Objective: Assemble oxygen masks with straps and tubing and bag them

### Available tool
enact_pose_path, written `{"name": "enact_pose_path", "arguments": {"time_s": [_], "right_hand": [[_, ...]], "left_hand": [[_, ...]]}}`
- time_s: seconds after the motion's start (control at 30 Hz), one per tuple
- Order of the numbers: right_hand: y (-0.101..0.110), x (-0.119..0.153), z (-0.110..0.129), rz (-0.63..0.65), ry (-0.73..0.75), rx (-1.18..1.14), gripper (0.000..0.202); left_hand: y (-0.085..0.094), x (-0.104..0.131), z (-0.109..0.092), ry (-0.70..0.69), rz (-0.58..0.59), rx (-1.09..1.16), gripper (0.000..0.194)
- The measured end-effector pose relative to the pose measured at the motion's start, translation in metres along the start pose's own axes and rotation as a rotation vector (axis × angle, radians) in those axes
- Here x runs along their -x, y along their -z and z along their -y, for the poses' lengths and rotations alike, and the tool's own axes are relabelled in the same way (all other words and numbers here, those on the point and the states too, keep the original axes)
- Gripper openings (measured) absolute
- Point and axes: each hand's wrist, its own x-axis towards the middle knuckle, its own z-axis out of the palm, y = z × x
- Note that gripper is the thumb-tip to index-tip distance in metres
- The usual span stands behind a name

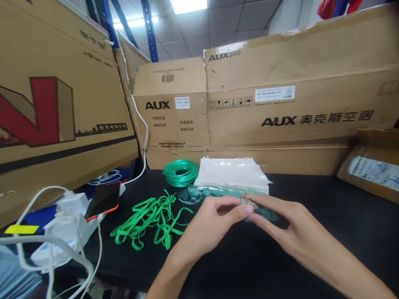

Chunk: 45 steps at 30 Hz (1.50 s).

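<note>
Clear greenish plastic piece | left hand and right hand pinching it together | apparently working its edge | further adjusting calling for steady, light pressure

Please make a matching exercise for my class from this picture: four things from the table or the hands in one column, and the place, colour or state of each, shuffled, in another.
Column one
1. Phone
2. Clear plastic piece
3. Flat straps
4. Coil of tubing

Column two
A. Green, lying in a loose tangle
B. Between the fingertips of the left hand and the right hand
C. Green, wound into a neat ring
D. Dark on its face, orange along its edge

Right pairs: 1-D, 2-B, 3-A, 4-C
</note>
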Motion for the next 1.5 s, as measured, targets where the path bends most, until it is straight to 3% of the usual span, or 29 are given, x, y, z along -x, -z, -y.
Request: {"name": "enact_pose_path", "arguments": {"time_s": [0.1, 0.17, 0.3, 0.37, 0.5, 0.67, 0.87, 0.93, 1.0, 1.1, 1.17, 1.3, 1.4, 1.5], "right_hand": [[0.003, 0.010, -0.014, 0.074, -0.049, 0.033, 0.044], [0.005, 0.017, -0.025, 0.135, -0.121, 0.114, 0.047], [0.004, 0.023, -0.036, 0.275, -0.183, 0.255, 0.049], [0.002, 0.022, -0.036, 0.287, -0.173, 0.259, 0.049], [-0.002, 0.020, -0.032, 0.288, -0.171, 0.193, 0.046], [-0.001, 0.020, -0.030, 0.288, -0.155, 0.186, 0.043], [0.001, 0.018, -0.024, 0.273, -0.188, 0.173, 0.044], [0.001, 0.017, -0.023, 0.296, -0.185, 0.171, 0.045], [0.002, 0.015, -0.023, 0.318, -0.160, 0.170, 0.046], [0.001, 0.014, -0.024, 0.321, -0.136, 0.163, 0.046], [0.001, 0.013, -0.024, 0.311, -0.144, 0.169, 0.045], [0.003, 0.015, -0.023, 0.323, -0.178, 0.185, 0.045], [0.012, 0.016, -0.024, 0.288, -0.195, 0.188, 0.045], [0.026, 0.016, -0.030, 0.281, -0.198, 0.240, 0.047]], "left_hand": [[0.008, 0.006, -0.005, 0.005, 0.052, -0.342, 0.032], [0.021, 0.011, -0.009, 0.013, 0.012, -0.533, 0.034], [0.074, 0.023, -0.013, 0.065, -0.316, -0.908, 0.034], [0.107, 0.031, -0.009, 0.209, -0.404, -1.178, 0.030], [0.155, 0.045, 0.007, 0.316, -0.395, -1.272, 0.034], [0.170, 0.048, 0.025, 0.341, -0.363, -1.311, 0.030], [0.163, 0.040, 0.013, 0.274, -0.459, -1.349, 0.030], [0.154, 0.037, 0.004, 0.213, -0.569, -1.354, 0.035], [0.143, 0.034, -0.003, 0.077, -0.749, -1.312, 0.036], [0.125, 0.030, -0.009, -0.141, -0.986, -1.073, 0.032], [0.113, 0.027, -0.010, -0.206, -1.012, -0.839, 0.032], [0.083, 0.018, -0.011, -0.274, -0.830, -0.524, 0.033], [0.053, 0.008, -0.005, -0.269, -0.558, -0.614, 0.027], [0.025, -0.001, 0.009, -0.242, -0.187, -0.801, 0.022]]}}
